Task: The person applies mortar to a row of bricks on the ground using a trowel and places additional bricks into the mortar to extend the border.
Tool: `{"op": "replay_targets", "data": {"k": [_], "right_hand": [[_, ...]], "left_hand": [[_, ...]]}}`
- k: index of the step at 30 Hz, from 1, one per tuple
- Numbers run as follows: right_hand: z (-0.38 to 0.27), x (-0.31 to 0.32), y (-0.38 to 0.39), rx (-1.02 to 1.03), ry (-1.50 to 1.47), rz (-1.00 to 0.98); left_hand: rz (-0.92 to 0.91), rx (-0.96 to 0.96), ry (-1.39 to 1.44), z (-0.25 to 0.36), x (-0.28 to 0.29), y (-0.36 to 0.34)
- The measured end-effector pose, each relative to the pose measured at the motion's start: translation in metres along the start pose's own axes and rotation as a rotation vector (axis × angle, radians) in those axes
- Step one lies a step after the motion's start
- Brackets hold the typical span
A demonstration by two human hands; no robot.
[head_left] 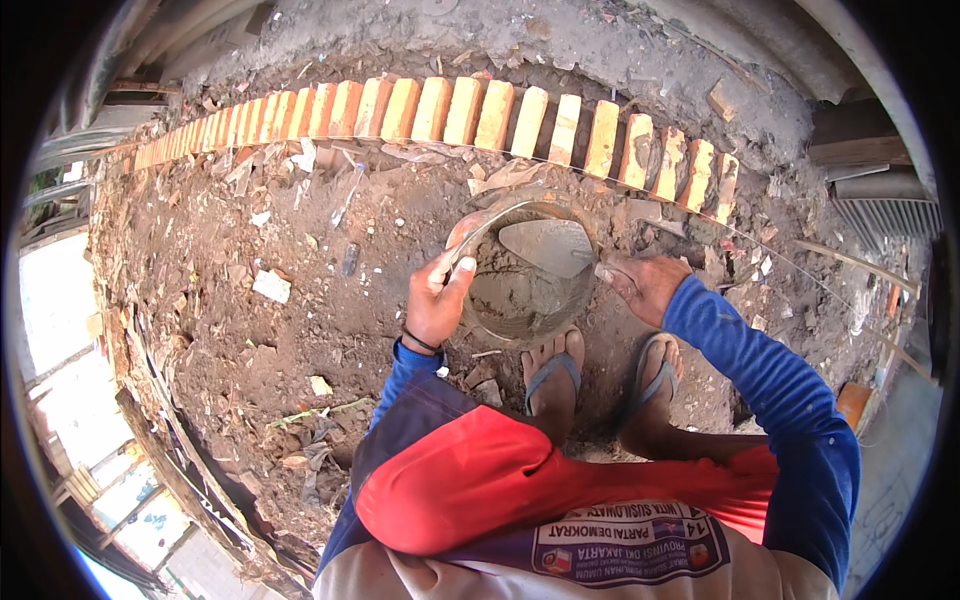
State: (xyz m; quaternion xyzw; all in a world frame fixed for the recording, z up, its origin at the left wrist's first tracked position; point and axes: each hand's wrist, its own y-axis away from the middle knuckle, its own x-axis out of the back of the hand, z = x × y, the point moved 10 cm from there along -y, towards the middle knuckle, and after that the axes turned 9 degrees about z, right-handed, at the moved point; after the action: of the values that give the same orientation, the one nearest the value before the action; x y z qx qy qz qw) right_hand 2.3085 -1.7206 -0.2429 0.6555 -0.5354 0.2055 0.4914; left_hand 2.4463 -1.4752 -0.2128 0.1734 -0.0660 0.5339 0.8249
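My left hand [442, 292] is closed on the rim of a round bucket [492, 325] that holds wet grey mortar [505, 290]. My right hand [637, 287] grips a trowel at its handle, mostly hidden by my fingers. The trowel's pointed metal blade [545, 245] is inside the bucket, over the mortar. My sandalled feet [552, 395] stand on the dirt just below the bucket.
A long curving row of upright red bricks [432, 110] runs beyond the bucket, with a string [822, 290] along it. Rubble and litter [270, 285] cover the soil. Wooden boards [170, 470] lie at the left, corrugated sheet [885, 220] and thin sticks at the right.
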Motion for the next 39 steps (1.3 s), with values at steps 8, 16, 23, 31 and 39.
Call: {"op": "replay_targets", "data": {"k": [8, 16, 23, 31, 39], "right_hand": [[-0.066, -0.069, 0.003, 0.163, -0.228, -0.134], [0.013, -0.046, 0.05, -0.131, -0.918, -0.033], [0.086, -0.028, 0.008, -0.35, -0.733, 0.709], [0.079, -0.055, -0.067, -0.676, -0.515, 0.929], [0.077, -0.055, -0.063, -0.608, -0.61, 0.889]], "left_hand": [[0.082, -0.094, 0.09, 0.008, -0.006, -0.001], [0.123, 0.021, 0.109, -0.02, 0.015, -0.024], [0.13, 0.002, 0.131, -0.019, 0.014, -0.025], [0.134, 0.024, 0.153, -0.018, 0.011, -0.02], [0.103, 0.015, 0.138, -0.015, 0.008, -0.017]]}}
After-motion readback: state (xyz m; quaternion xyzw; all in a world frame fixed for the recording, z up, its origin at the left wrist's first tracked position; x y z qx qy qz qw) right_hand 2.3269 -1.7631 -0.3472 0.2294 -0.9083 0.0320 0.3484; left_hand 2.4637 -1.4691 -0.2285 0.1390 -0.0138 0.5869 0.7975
